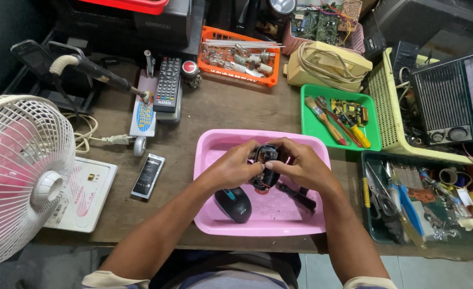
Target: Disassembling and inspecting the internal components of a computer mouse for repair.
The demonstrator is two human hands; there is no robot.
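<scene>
Centre of the frame: an opened computer mouse base (266, 167), its dark circuit board and thin wires exposed, is held up just above the pink plastic tray (215, 145). The left hand (231, 167) is clamped on its left side, thumb and fingers curled around the edge. The right hand (302, 167) grips it from the right, fingertips pinching at the top of the board. Both hands are closed on the one piece, touching each other's fingers over it.

Inside the tray, just below the left hand, lies the mouse's black top shell (234, 203) with a teal wheel strip. Below the right hand, a dark tool handle (296, 196) lies slanted on the tray floor.

Left of the tray on the brown wooden table (193, 109) sits a flat black phone battery (148, 175), and further left a white flat device (84, 194). A white-and-pink desk fan (19, 176) fills the lower left of the frame.

Upper middle: a black remote control (168, 84), and beside it an orange basket (238, 59) of small metal parts. To its right, a cream telephone (326, 65) with its coiled cord.

Right of the pink tray, a green tray (310, 115) holds a brush and screwdrivers. Lower right, a dark green tray (373, 227) carries scissors and assorted tools. At the far right a yellow basket (386, 107) holds a dark radio (452, 99).
</scene>
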